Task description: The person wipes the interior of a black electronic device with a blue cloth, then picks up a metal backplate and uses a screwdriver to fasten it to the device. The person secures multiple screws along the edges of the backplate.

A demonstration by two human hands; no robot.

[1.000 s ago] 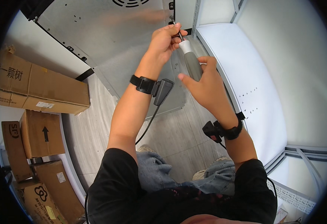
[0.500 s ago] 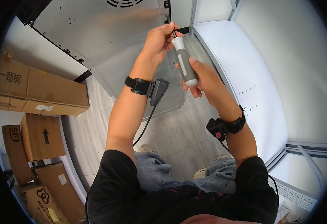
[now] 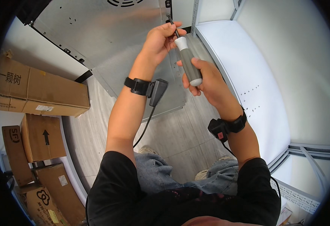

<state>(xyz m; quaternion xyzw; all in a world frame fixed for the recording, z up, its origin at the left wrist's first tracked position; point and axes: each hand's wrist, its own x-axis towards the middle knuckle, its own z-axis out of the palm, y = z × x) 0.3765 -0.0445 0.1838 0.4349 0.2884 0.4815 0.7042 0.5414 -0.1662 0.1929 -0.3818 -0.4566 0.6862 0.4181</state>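
A screwdriver [image 3: 190, 67] with a grey handle and white collar slants up and to the left. My right hand [image 3: 206, 77] is closed round its handle, the thumb on top. Farther up, my left hand [image 3: 160, 42] pinches the dark shaft between thumb and fingers. The shaft's tip meets the right edge of a large metal panel [image 3: 104, 41], near a black bracket at the top; a screw head at the tip is too small to make out for certain. Vent slots and small holes mark the panel.
Cardboard boxes [image 3: 55, 92] are stacked on the left, some on a white shelf. On the right runs a white shelf board [image 3: 247, 75] with several rows of small screws. Below lies a grey wood-look floor [image 3: 176, 150]. Cables hang from the black devices strapped to both wrists.
The screwdriver handle has shifted slightly up and to the right and has turned a little. My right hand's fingers have moved round it, while my left hand stays at the shaft.
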